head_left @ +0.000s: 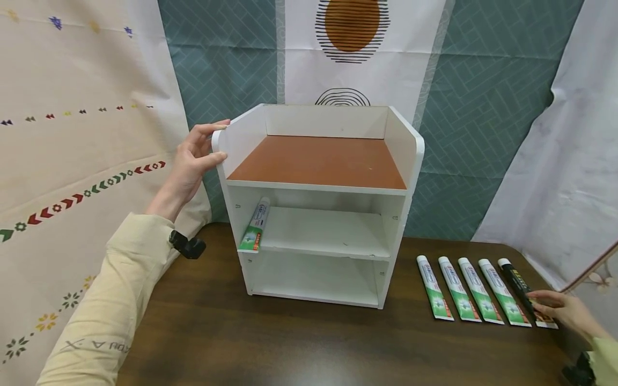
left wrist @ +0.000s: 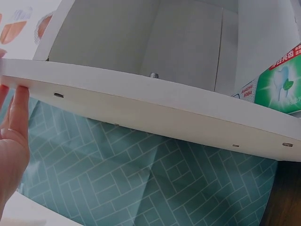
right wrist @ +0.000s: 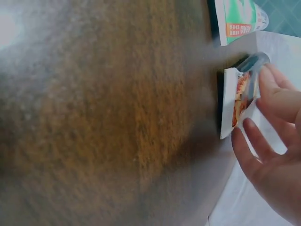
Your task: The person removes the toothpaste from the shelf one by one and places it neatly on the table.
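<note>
My left hand [head_left: 188, 155] grips the upper edge of the left side panel of a small white shelf [head_left: 314, 186] with a brown top board. In the head view, my right hand [head_left: 562, 310] is at the far right end of a row of toothpaste tubes. Its thumb and fingers pinch a black toothpaste tube [head_left: 517, 280] near the flat end. The right wrist view shows that tube's white crimped edge [right wrist: 228, 103] close to the fingers. On the middle board of the shelf, at the left, lies a green and white toothpaste tube [head_left: 255, 225], cap toward the back.
Several green and white toothpaste tubes [head_left: 473, 289] lie side by side on the dark wooden table [head_left: 289, 343], between the shelf and the black tube. Patterned cloths [head_left: 487, 134] hang behind and at both sides.
</note>
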`<state>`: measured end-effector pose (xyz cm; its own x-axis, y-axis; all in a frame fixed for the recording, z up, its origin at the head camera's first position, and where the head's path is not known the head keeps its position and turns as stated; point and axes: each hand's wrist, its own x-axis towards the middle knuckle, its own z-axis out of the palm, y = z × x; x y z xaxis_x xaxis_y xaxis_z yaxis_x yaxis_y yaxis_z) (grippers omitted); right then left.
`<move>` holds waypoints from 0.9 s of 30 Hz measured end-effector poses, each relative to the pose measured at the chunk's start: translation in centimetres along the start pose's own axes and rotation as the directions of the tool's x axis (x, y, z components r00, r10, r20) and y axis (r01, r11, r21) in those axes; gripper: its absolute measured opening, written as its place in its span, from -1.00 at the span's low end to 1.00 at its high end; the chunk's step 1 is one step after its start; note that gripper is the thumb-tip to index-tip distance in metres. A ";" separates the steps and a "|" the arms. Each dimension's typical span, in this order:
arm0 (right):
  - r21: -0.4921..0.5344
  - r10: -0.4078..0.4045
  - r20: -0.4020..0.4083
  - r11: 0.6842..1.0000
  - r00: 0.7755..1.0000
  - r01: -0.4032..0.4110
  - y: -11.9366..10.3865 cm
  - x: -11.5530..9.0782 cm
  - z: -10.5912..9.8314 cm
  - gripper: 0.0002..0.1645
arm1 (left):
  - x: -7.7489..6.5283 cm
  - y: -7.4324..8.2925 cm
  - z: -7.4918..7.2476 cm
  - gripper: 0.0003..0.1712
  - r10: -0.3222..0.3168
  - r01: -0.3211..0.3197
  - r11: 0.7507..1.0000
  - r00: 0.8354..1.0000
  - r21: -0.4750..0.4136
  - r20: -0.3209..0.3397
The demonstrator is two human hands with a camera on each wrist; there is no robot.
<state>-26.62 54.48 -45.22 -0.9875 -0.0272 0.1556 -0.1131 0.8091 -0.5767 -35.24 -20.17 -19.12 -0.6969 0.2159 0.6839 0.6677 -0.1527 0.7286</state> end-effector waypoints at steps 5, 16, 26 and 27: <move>-0.035 -0.017 -0.063 0.999 0.998 0.015 -1.1 0.0 -0.1 -0.53 | 0.0 0.0 0.0 -0.51 0.014 -0.014 1.000 1.000 -0.004 0.000; 0.021 -0.233 -0.108 0.971 0.966 0.236 -7.2 2.0 1.2 -0.72 | -0.1 -0.2 0.0 -0.52 0.012 -0.012 1.000 1.000 -0.006 0.000; 0.048 -0.314 -0.034 0.948 0.949 0.316 -11.5 3.2 3.0 -0.70 | 0.0 -0.3 0.0 -0.51 0.019 -0.019 1.000 1.000 -0.005 0.003; 0.061 -0.332 -0.031 0.941 0.943 0.333 -12.0 3.3 3.2 -0.71 | 0.0 -0.3 -0.1 -0.51 0.019 -0.019 1.000 1.000 -0.003 0.002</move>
<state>-28.84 42.80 -40.40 -0.8900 -0.2757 0.3631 -0.4421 0.7164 -0.5398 -35.47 -20.18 -19.37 -0.6836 0.2145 0.6977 0.6801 -0.1599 0.7155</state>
